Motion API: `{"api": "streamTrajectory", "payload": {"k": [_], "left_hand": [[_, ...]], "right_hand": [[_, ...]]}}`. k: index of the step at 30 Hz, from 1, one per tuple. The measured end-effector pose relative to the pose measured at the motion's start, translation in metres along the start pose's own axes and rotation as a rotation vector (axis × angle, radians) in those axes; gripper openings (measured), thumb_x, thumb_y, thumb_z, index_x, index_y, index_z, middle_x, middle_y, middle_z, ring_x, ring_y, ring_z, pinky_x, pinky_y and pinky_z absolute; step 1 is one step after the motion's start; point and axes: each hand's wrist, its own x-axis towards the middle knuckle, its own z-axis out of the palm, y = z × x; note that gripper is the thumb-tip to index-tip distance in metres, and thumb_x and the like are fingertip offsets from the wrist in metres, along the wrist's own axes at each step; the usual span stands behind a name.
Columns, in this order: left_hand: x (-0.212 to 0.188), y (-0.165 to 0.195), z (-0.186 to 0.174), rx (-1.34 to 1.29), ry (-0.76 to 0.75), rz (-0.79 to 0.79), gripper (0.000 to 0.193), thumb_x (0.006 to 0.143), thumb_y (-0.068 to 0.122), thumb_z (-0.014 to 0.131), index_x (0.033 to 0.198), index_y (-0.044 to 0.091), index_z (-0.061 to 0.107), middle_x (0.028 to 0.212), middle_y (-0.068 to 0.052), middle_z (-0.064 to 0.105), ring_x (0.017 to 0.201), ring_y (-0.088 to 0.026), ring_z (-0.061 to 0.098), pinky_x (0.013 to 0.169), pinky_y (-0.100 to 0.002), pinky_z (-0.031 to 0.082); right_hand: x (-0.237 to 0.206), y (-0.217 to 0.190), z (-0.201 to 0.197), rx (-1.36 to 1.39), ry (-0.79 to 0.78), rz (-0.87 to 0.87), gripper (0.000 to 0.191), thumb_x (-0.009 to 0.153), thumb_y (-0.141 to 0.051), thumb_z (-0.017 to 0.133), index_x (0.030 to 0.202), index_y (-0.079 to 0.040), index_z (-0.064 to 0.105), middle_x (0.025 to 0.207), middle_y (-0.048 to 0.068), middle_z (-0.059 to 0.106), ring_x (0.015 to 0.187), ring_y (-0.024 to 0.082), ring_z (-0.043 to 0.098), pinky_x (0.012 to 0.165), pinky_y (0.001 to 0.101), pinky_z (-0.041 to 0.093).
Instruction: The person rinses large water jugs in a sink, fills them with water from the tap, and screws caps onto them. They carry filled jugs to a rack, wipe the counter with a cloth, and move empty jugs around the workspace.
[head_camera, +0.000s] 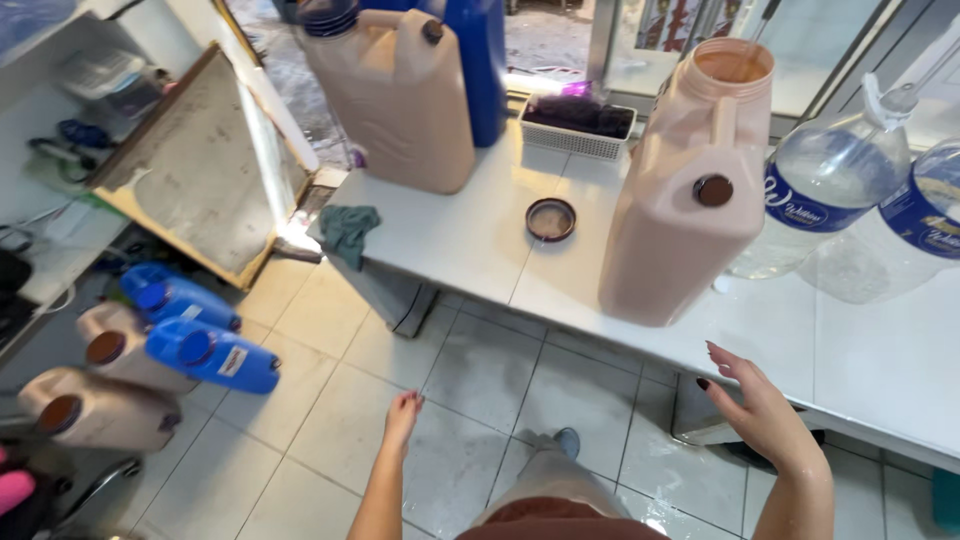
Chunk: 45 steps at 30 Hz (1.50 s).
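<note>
Right hand: we see our right hand (757, 405) at lower right of the frame, fingers spread wide, holding nothing, hovering just off the white table's edge (620, 345).
Left hand: our left hand (402, 417) hangs low at lower centre over the tiled floor (320, 400), fingers loosely open, empty.
Nearest container: the open beige jug (690, 190) stands upright on the table, right of centre, above our right hand; its wide mouth is uncapped, and we cannot tell what is inside.
Lid: a round brown lid (551, 219) lies on the table left of that jug, apart from it.
Second jug: another beige jug (395, 90), capped, stands at upper centre.
Clear bottles: two clear water bottles (830, 190) lean at far right.
Basket: a white basket (578, 125) holds dark purple stuff.
Floor jugs: blue jugs (205, 350) and beige jugs (90, 410) lie at lower left.
</note>
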Motion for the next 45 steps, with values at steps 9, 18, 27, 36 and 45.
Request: {"api": "streamTrajectory", "payload": {"k": [9, 18, 27, 36, 45], "left_hand": [[0.168, 0.122, 0.215, -0.066, -0.377, 0.082, 0.031, 0.1, 0.023, 0.055, 0.128, 0.014, 0.065, 0.116, 0.0, 0.075, 0.105, -0.01, 0.068, 0.086, -0.028, 0.051], [0.329, 0.238, 0.396, -0.248, -0.796, 0.228, 0.029, 0.107, 0.013, 0.055, 0.127, -0.001, 0.069, 0.11, -0.008, 0.069, 0.098, -0.014, 0.062, 0.087, -0.028, 0.049], [0.389, 0.335, 0.621, 0.12, -0.981, 0.387, 0.034, 0.1, 0.02, 0.055, 0.126, 0.003, 0.069, 0.108, -0.014, 0.073, 0.095, -0.024, 0.069, 0.084, -0.033, 0.054], [0.372, 0.331, 0.738, 1.075, -0.947, 0.797, 0.053, 0.097, 0.047, 0.056, 0.132, 0.007, 0.057, 0.138, -0.02, 0.057, 0.131, -0.036, 0.053, 0.113, -0.07, 0.017], [0.4, 0.317, 0.731, 0.566, -1.045, 0.741, 0.029, 0.093, 0.034, 0.068, 0.099, 0.006, 0.073, 0.086, -0.01, 0.068, 0.081, -0.021, 0.065, 0.076, -0.037, 0.051]], "right_hand": [[0.13, -0.058, -0.043, 0.095, 0.676, -0.411, 0.038, 0.096, -0.004, 0.064, 0.134, -0.002, 0.059, 0.147, 0.018, 0.053, 0.139, 0.03, 0.051, 0.112, 0.0368, 0.046], [0.226, -0.107, -0.012, 0.143, 1.065, -0.499, 0.03, 0.114, -0.018, 0.057, 0.136, 0.001, 0.055, 0.141, 0.018, 0.047, 0.137, 0.026, 0.05, 0.121, 0.037, 0.044], [0.266, -0.112, 0.032, -0.022, 1.347, -0.367, 0.02, 0.115, -0.012, 0.058, 0.12, 0.005, 0.048, 0.12, 0.018, 0.06, 0.115, 0.031, 0.067, 0.115, 0.0425, 0.054], [0.259, -0.09, 0.046, -0.08, 1.489, -0.237, 0.011, 0.108, -0.004, 0.055, 0.114, 0.004, 0.052, 0.112, 0.014, 0.06, 0.106, 0.026, 0.07, 0.105, 0.0407, 0.054], [0.254, -0.098, 0.048, -0.119, 1.494, -0.195, 0.014, 0.105, -0.008, 0.055, 0.115, 0.001, 0.052, 0.11, 0.014, 0.062, 0.105, 0.026, 0.07, 0.107, 0.0403, 0.057]]}}
